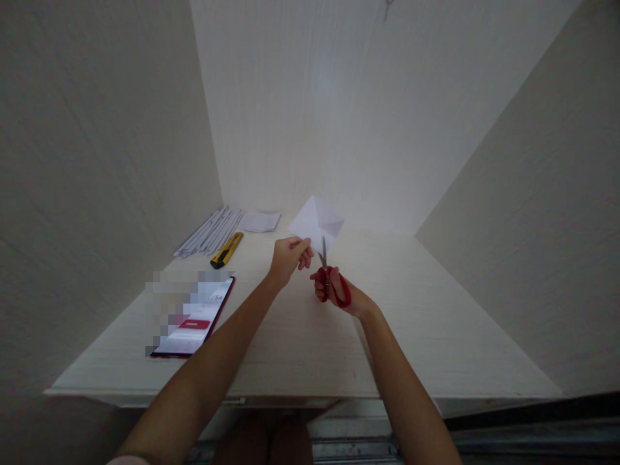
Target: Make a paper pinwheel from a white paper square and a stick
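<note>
The left hand (289,256) pinches the near left corner of a folded white paper (317,223) between thumb and fingers and holds it raised above the table (300,336). The right hand (334,289) grips red-handled scissors (330,279), fingers closed through the loops, blades pointing up and far, with the tips at the near edge of the paper. Whether the blades are parted cannot be told.

On the table to the left lies a phone (196,320) with a lit screen, near the left forearm. Farther away lies a yellow utility knife (227,250), with a bundle of paper strips (210,231) just left of it and a folded sheet (260,221) to the right of the strips. Plain walls close in the table on the left, far and right sides. Nothing lies between the hands and the paper.
</note>
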### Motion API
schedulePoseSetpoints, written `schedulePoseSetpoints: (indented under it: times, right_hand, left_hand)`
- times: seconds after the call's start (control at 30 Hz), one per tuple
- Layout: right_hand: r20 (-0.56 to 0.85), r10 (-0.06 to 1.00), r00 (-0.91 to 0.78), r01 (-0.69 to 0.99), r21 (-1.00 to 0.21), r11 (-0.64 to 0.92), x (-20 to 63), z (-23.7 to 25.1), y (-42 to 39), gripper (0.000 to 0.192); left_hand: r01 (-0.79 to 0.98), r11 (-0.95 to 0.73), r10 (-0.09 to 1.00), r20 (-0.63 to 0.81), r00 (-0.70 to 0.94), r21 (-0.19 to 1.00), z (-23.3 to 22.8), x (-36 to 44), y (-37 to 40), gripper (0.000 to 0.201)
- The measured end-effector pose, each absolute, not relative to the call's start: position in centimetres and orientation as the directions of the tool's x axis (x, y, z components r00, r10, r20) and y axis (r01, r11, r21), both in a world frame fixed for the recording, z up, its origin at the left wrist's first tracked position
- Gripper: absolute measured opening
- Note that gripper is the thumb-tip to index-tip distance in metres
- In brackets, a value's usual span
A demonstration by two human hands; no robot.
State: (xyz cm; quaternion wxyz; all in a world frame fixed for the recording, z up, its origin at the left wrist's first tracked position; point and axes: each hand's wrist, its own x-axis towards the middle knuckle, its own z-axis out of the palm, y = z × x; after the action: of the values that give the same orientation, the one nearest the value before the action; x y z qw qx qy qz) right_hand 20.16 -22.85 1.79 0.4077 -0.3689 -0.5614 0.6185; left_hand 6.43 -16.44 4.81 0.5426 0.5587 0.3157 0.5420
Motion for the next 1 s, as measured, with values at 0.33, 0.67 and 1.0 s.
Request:
schedulePoseSetpoints:
  times: [0.33,0.67,1.0]
  right_hand:
    - [-0.006,0.918,-0.397,-0.118,-0.991,-0.058,19.99,2.18,-22.87,0.058]
    - [0.0,0.913,-0.407,-0.137,-0.989,-0.061,20.14,1.9,-22.71,0.059]
    - [0.012,0.91,-0.414,-0.154,-0.986,-0.057,20.2,1.63,-22.6,0.052]
  left_hand:
    - [-0.246,-0.202,0.94,0.258,0.222,0.948,4.69,6.48,-16.48,0.028]
    - [-0.246,-0.205,0.939,0.261,0.223,0.947,4.72,6.52,-16.52,0.028]
    - [-0.217,-0.233,0.934,0.28,0.221,0.948,4.85,6.52,-16.67,0.028]
